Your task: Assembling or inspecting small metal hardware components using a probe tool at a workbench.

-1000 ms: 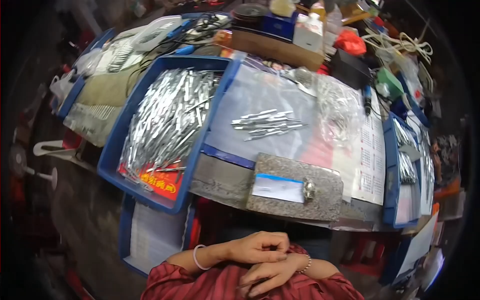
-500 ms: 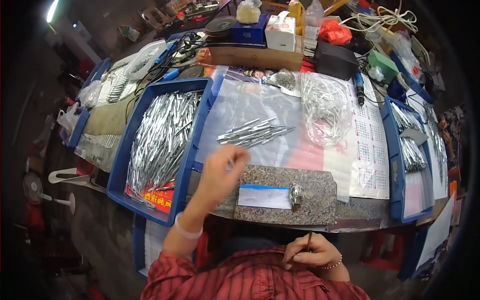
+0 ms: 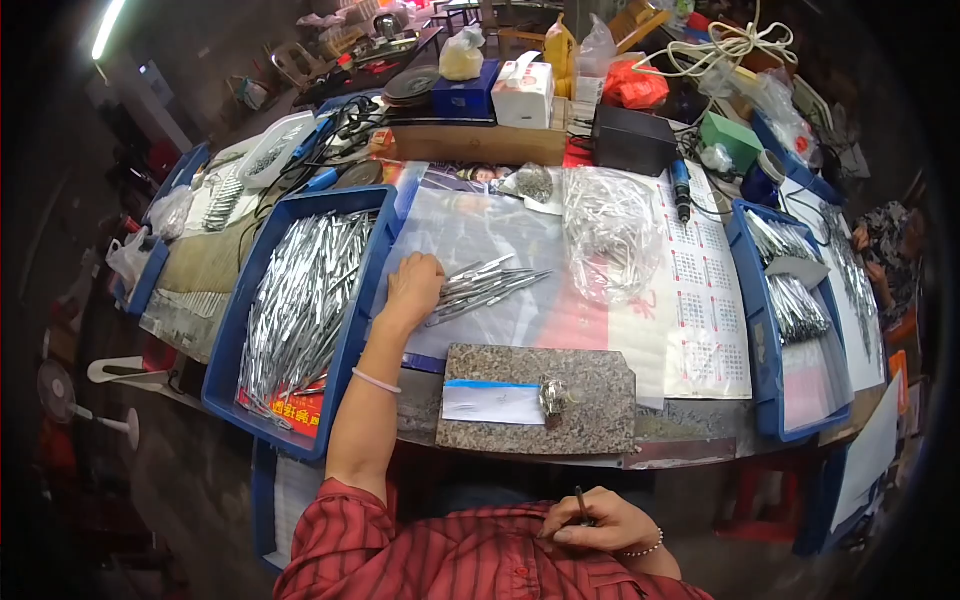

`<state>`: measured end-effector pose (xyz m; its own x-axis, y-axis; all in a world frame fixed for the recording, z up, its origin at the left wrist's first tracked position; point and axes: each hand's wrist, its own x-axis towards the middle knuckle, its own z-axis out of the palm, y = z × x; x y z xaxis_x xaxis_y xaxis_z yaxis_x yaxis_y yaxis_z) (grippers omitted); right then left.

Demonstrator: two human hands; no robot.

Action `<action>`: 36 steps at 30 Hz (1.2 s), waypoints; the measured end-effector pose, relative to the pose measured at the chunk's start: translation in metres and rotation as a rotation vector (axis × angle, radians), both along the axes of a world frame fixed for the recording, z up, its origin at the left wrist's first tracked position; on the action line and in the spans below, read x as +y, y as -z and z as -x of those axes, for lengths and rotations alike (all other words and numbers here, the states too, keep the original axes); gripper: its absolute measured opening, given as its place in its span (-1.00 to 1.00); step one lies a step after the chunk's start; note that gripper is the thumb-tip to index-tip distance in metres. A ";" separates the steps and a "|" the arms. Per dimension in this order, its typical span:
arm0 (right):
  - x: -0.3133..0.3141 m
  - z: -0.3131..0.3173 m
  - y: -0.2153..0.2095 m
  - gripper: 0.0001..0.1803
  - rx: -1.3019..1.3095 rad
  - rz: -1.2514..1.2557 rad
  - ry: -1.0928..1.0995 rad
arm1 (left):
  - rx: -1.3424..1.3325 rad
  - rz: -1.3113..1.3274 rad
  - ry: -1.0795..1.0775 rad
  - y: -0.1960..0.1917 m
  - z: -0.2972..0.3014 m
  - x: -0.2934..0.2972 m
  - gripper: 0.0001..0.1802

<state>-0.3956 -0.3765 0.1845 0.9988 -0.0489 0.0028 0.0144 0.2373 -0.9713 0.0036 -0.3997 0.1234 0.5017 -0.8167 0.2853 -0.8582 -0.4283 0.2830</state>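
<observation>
My left hand (image 3: 414, 288) is at the left end of a small pile of slim silvery metal strips (image 3: 490, 284) on a clear plastic sheet. Its fingers are bent and closed, and their tips are hidden, so what they pinch does not show. Low in front of my body, my right hand (image 3: 598, 522) is closed around a thin dark stick-like tool (image 3: 582, 502), held upright. Between the hands lies a speckled stone slab (image 3: 596, 425), bearing a white paper pad (image 3: 495, 405) with a blue edge and a small metal fixture (image 3: 552, 398).
A blue tray (image 3: 378, 250) heaped with similar strips stands at the left. Another blue tray (image 3: 770, 400) with bundled strips is at the right. Bagged white strands (image 3: 612, 235), a blue electric screwdriver (image 3: 682, 190) and a black box (image 3: 635, 140) lie farther back.
My left hand has moved forward and left, from above the slab's corner to the pile's left end. My right hand still holds the dark tool. The whole view has shifted slightly.
</observation>
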 end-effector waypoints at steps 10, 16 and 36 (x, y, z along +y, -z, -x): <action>0.003 0.010 -0.025 -0.81 0.175 0.101 0.117 | 0.057 0.041 -0.100 -0.012 0.003 0.013 -0.85; -0.075 -0.025 -0.054 -0.91 0.326 0.389 0.706 | 0.349 0.512 0.111 -0.093 0.094 0.077 -0.95; -0.213 -0.160 0.032 -0.82 0.465 1.572 0.704 | 1.444 0.732 0.242 -0.076 0.155 0.202 -0.80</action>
